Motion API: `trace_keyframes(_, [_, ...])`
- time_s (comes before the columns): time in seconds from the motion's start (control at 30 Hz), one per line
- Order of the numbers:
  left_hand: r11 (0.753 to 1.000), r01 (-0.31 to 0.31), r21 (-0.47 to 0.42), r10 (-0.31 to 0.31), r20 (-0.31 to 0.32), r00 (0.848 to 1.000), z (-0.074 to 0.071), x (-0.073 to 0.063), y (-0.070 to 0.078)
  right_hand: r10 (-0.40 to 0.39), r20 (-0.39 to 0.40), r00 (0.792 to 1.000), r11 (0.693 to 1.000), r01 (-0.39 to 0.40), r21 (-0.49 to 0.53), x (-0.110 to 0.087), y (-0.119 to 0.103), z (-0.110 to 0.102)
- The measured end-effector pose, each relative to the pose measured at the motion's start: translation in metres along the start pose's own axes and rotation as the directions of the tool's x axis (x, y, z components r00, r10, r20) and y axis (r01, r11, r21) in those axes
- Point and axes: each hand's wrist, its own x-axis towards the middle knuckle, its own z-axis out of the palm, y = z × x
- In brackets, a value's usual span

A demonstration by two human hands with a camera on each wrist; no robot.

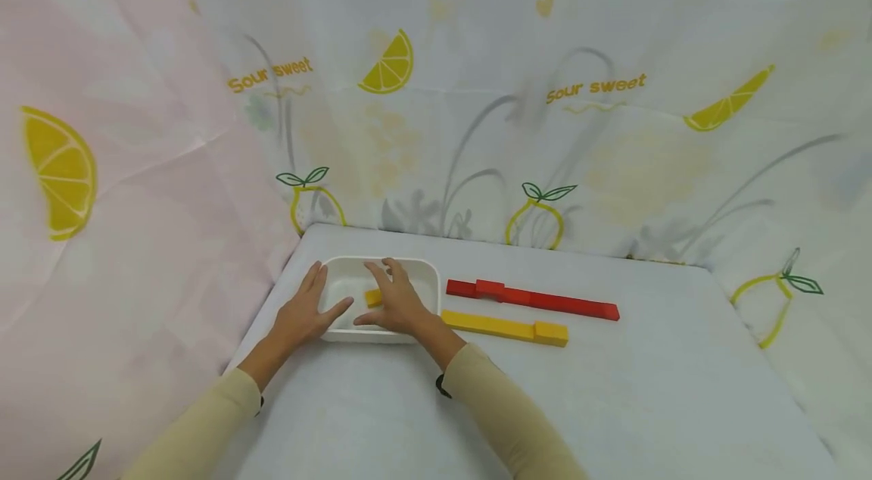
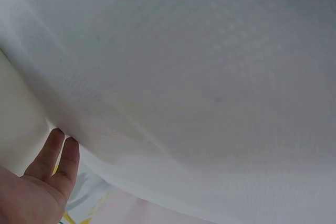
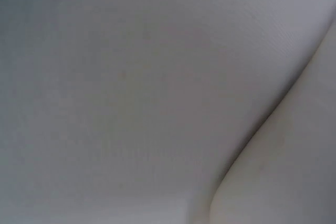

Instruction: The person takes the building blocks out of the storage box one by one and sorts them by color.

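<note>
A white plastic tub (image 1: 338, 337) stands on the table with a yellow block (image 1: 372, 298) inside it. My left hand (image 1: 303, 317) is at the tub's left side, thumb apart and reaching over the near rim, fingers straight along the left wall. Over the tub's right part is my right hand (image 1: 402, 307), fingers spread and loosely bent, beside the yellow block, with nothing visible in its grasp. It hides part of the tub's inside. The left wrist view shows my left hand's fingers (image 2: 67, 166) extended; the right wrist view shows no hand.
Right of the tub lies a row of red blocks (image 1: 565, 303), one sitting raised near its left end. Nearer to me is a row of yellow blocks (image 1: 490, 325), with a raised block at its right end. Lemon-print curtains (image 1: 463, 124) enclose the white-covered table (image 1: 647, 389).
</note>
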Motion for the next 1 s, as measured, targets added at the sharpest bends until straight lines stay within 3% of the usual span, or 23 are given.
trace_keyframes(0.23, [1.000,-0.002,0.013,0.002,-0.009,1.000,-0.002,0.002,0.002,0.133,0.122,0.984,0.975,-0.152,0.161,0.009,0.003,0.005])
trace_keyframes(0.33, [1.000,-0.010,0.024,0.010,-0.009,1.000,-0.005,0.004,0.001,0.162,0.172,0.972,0.969,-0.189,0.157,0.014,0.003,0.007])
trace_keyframes(0.6, [1.000,-0.010,0.022,0.010,0.004,1.000,-0.005,0.004,0.000,0.183,0.259,0.948,0.978,-0.203,0.052,0.018,0.003,0.010])
trace_keyframes(0.83, [1.000,-0.017,0.005,0.017,0.004,1.000,-0.001,0.001,0.000,0.162,0.254,0.954,0.987,-0.159,-0.029,0.016,0.003,0.013])
trace_keyframes(1.0, [1.000,0.002,0.004,-0.002,0.015,1.000,-0.001,0.002,0.001,0.151,0.217,0.964,0.986,-0.163,0.037,0.015,0.006,0.012])
